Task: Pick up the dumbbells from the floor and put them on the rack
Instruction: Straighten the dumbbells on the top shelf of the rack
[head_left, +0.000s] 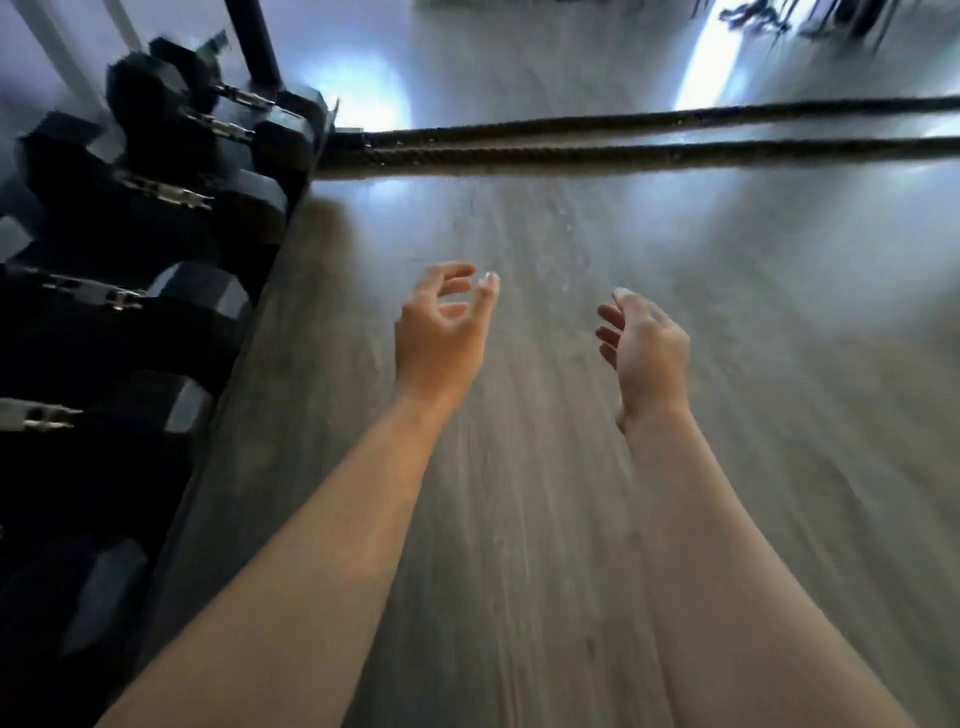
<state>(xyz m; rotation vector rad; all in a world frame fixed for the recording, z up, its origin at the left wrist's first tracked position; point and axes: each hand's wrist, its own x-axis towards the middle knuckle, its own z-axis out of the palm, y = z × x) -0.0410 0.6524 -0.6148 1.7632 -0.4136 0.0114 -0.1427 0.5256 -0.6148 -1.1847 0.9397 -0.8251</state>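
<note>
My left hand (441, 332) hangs in the middle of the frame, fingers loosely curled and spread, thumb apart from them, gripping nothing. My right hand (647, 353) is just right of centre, level with the left, palm turned inward toward it, fingers slack and parted, also empty. Both bare forearms reach up from the bottom edge of the frame, and the two hands are apart from each other with only floor (545, 467) showing between them.

The floor is grey wood-grain plank, streaked with motion blur, and it fills most of the frame. I see no dumbbell lying on the part of it that shows.

The dumbbells (171, 192) are all at the left edge of the frame, black hexagonal heads with bright metal handles, sitting side by side in a row that runs from the lower left up to the upper left. They rest on the dark rack (244, 291), whose long edge slants beside the floor, left of my left forearm. The lower ones are in deep shadow and hard to tell apart. A dark upright post (254, 41) rises at the upper left behind the topmost dumbbells.

Two thick ropes (623, 137) lie side by side across the upper part of the frame, running from the far end of the rack out to the right edge. Bright patches of light fall on the floor above them; the upper right corner is too blurred to make out.
</note>
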